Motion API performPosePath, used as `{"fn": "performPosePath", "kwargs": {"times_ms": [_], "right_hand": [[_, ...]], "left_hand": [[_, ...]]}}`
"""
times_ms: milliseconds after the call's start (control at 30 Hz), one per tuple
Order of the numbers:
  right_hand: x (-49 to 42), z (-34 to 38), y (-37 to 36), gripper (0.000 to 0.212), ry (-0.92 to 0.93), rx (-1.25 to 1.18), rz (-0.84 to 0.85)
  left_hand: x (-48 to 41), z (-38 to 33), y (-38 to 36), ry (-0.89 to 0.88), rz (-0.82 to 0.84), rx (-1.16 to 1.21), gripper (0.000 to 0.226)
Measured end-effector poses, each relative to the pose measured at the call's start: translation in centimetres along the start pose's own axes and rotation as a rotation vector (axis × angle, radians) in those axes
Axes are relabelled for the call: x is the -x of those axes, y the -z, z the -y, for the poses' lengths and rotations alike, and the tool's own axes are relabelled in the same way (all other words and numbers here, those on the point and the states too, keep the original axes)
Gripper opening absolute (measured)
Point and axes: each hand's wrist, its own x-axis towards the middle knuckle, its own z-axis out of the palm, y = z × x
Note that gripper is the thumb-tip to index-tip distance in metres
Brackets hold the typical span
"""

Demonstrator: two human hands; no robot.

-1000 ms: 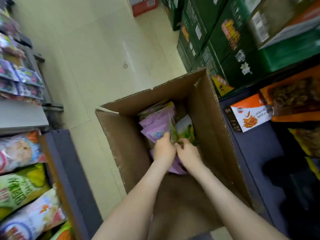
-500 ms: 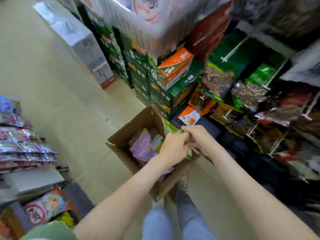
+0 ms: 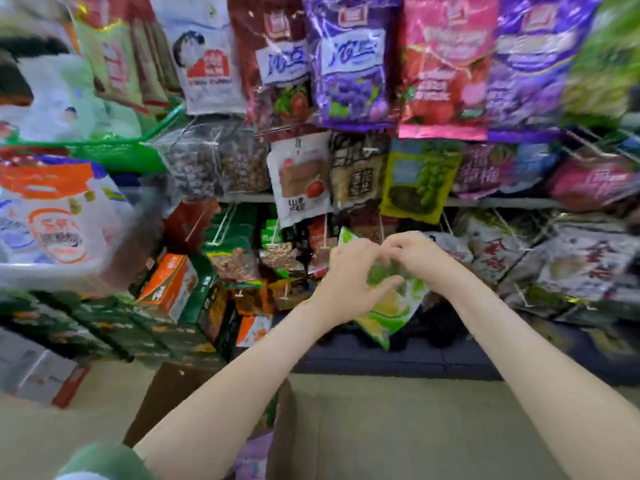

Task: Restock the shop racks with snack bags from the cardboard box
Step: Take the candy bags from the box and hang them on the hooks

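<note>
A green snack bag [image 3: 393,311] hangs in front of the rack, gripped by both hands. My left hand [image 3: 349,282] grips its left side with the thumb across the front. Over the bag's top right part my right hand [image 3: 420,259] curls its fingers. The bag's upper edge is partly hidden behind the fingers. The cardboard box [image 3: 173,400] stands on the floor below my left forearm, with purple bags [image 3: 254,455] showing inside. A matching green bag [image 3: 417,181] hangs on the rack above my hands.
Wire pegs [image 3: 446,225] of the rack hold many hanging snack bags, purple and pink ones [image 3: 446,64] on top. Stacked green cartons [image 3: 104,327] and an orange box [image 3: 168,287] stand at the left. A white crate [image 3: 52,216] sits above them. Floor [image 3: 398,427] lies below.
Both hands have lifted the green bag out of the box and raised it up to the rack. My view has swung from the box up to the hanging shelves.
</note>
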Motion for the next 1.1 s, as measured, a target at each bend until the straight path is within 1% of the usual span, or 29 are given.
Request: {"fn": "performPosePath", "kwargs": {"times_ms": [67,100,167,233,300,333,367,433,500,633,733,900,1000,1100], "right_hand": [[1.6,-1.6,4.2,0.028,0.043,0.076,-0.082],[2.5,-2.3,6.2,0.023,0.074,0.148,-0.119],[4.0,-4.1,10.4,0.018,0.138,0.268,-0.202],[5.5,-6.0,14.7,0.016,0.188,0.335,-0.284],[6.7,-8.1,18.8,0.016,0.215,0.369,-0.344],[7.2,-9.0,20.8,0.017,0.222,0.386,-0.368],[7.5,-9.8,22.5,0.017,0.218,0.436,-0.391],[7.9,-11.0,25.7,0.018,0.175,0.611,-0.471],[7.9,-12.0,28.2,0.016,0.157,0.682,-0.590],[6.5,-12.9,31.8,0.016,0.207,0.572,-0.832],[4.4,-12.9,34.8,0.019,0.245,0.452,-0.927],[-1.2,-12.1,40.2,0.018,0.307,0.345,-1.003],[-4.5,-10.7,43.0,0.013,0.314,0.330,-1.006],[-7.3,-9.3,44.9,0.013,0.358,0.328,-0.991]], "left_hand": [[-3.2,-2.3,-1.4,-0.040,-0.129,-0.181,0.036],[-5.0,-3.5,-2.3,-0.055,-0.143,-0.260,0.037],[-8.8,-6.7,-4.1,-0.124,-0.108,-0.352,0.032],[-12.6,-10.4,-5.9,-0.169,-0.033,-0.407,0.028],[-15.9,-14.1,-7.8,-0.146,0.035,-0.432,0.024],[-17.3,-15.7,-8.7,-0.122,0.034,-0.433,0.022],[-18.5,-17.0,-9.5,-0.101,0.011,-0.438,0.020],[-20.6,-19.3,-10.5,-0.079,-0.055,-0.431,0.018],[-22.8,-20.9,-11.0,-0.052,-0.095,-0.370,0.018],[-27.8,-22.6,-11.0,-0.029,-0.177,-0.295,0.019],[-31.8,-23.6,-10.9,-0.052,-0.246,-0.293,0.022],[-39.0,-23.7,-10.3,-0.035,-0.363,-0.266,0.024],[-42.7,-22.6,-9.6,0.010,-0.396,-0.228,0.025],[-45.8,-21.6,-8.7,0.030,-0.430,-0.221,0.023]]}}
